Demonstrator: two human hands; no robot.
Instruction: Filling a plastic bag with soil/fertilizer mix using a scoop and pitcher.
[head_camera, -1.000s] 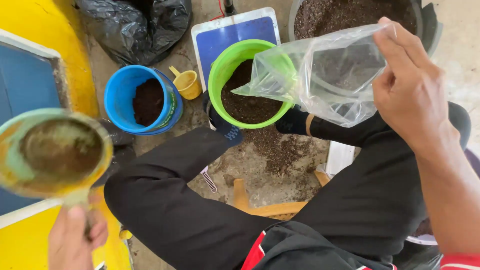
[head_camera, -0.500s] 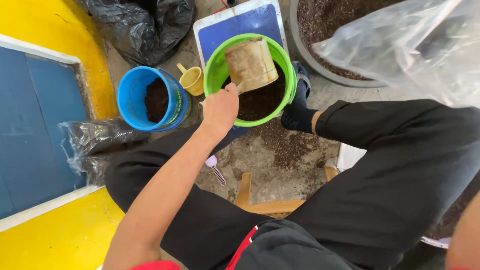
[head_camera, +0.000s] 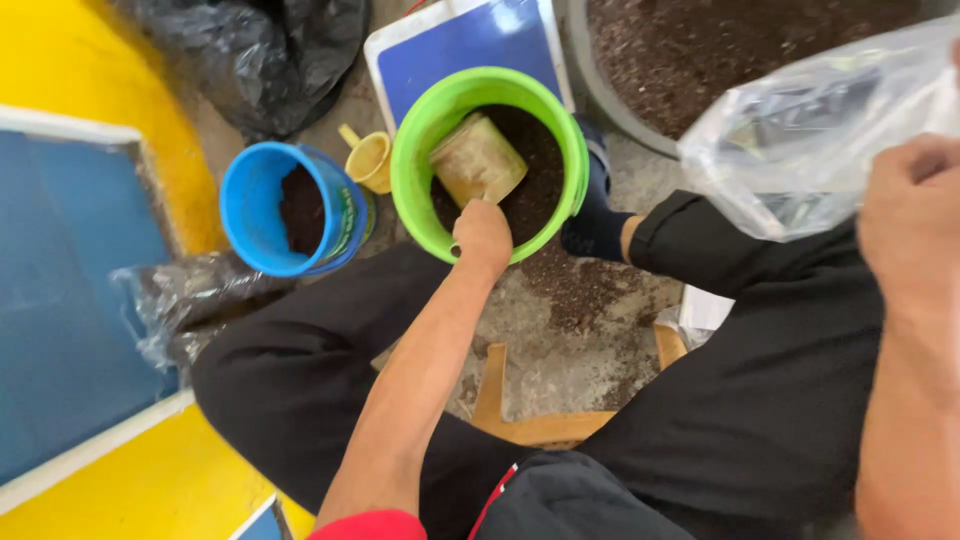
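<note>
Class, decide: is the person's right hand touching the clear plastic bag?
Touching. The head view shows the right hand with its fingers closed on the edge of the clear plastic bag, holding it up.

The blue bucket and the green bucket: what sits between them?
A small yellow cup stands in the gap between the blue bucket and the green bucket, seen from the head camera.

Bright even daylight, soft shadows, mild glare on plastic, slight motion blur
</note>
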